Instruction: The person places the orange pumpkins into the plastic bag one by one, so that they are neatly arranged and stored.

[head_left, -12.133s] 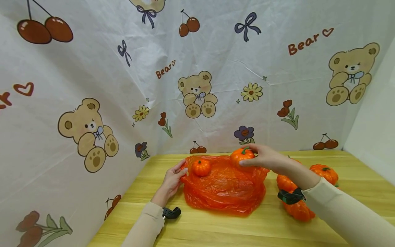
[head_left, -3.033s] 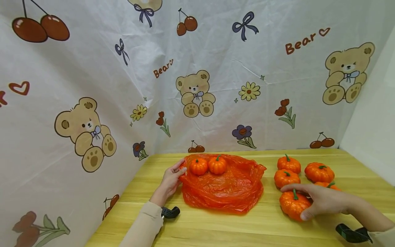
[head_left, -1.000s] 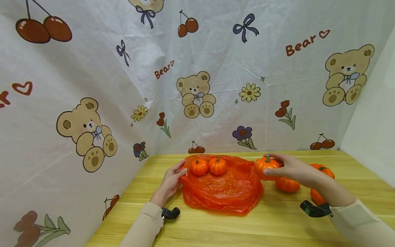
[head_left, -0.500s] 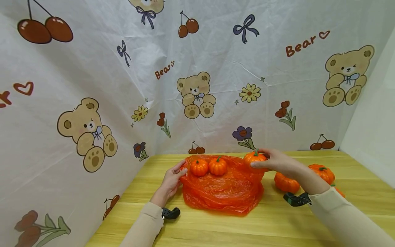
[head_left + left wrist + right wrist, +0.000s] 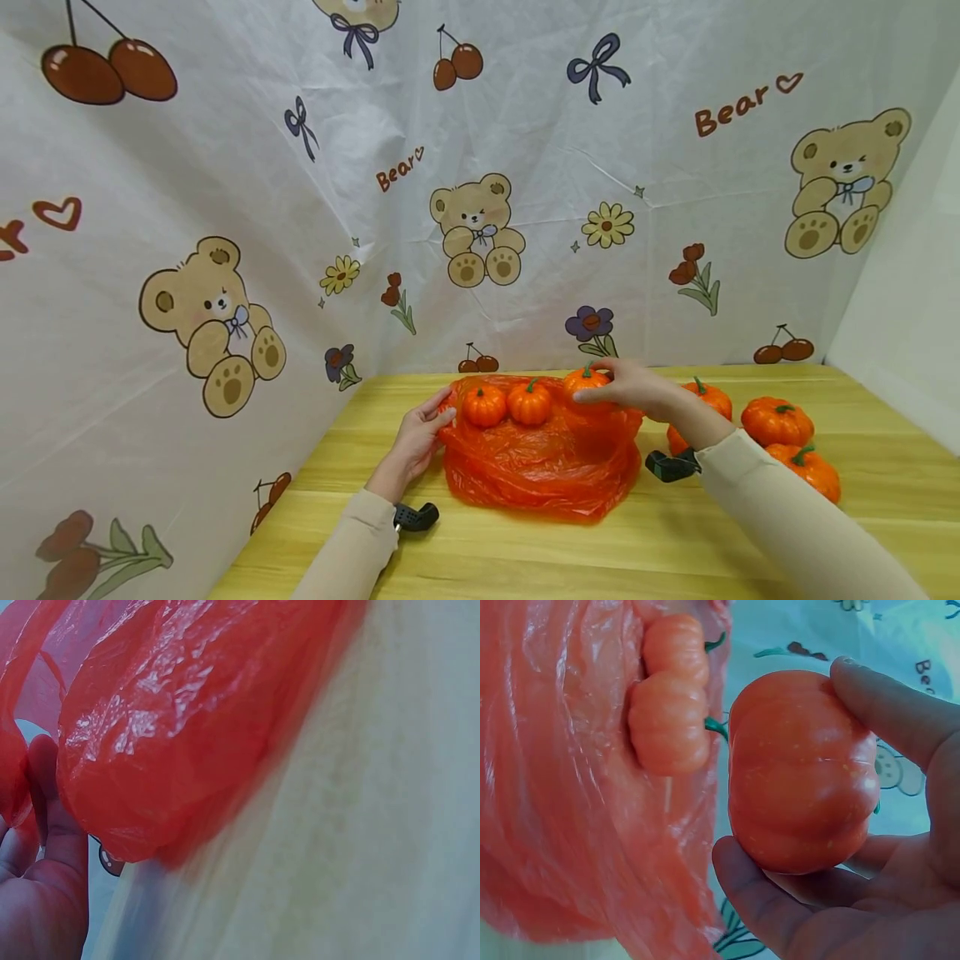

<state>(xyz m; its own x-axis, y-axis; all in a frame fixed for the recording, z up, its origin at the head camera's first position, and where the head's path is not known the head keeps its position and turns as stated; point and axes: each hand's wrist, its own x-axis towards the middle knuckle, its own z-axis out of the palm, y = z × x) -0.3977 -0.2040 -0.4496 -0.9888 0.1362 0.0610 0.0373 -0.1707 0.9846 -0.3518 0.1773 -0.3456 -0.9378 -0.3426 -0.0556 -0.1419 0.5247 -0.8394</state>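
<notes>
My left hand (image 5: 417,432) pinches the left edge of a red plastic bag (image 5: 525,483), which lies with its mouth spread. Two small orange pumpkins, a left one (image 5: 484,407) and a right one (image 5: 529,404), sit side by side at the back of the bag. Between its thumb and fingers my right hand (image 5: 637,390) grips another small pumpkin (image 5: 802,772) with a green stem, over the back right part of the bag. In the left wrist view the thumb and fingers (image 5: 46,772) meet the crinkled film of the bag.
Several more pumpkins stand on the wooden table to the right, among them one at the back (image 5: 777,421) and one nearer (image 5: 806,471); my right forearm partly covers others. A printed cloth (image 5: 525,125) hangs behind the table (image 5: 570,558).
My right hand has carried the gripped pumpkin leftward from the group on the right, past the bag's right rim and over the bag. My left hand stays at the bag's edge.
</notes>
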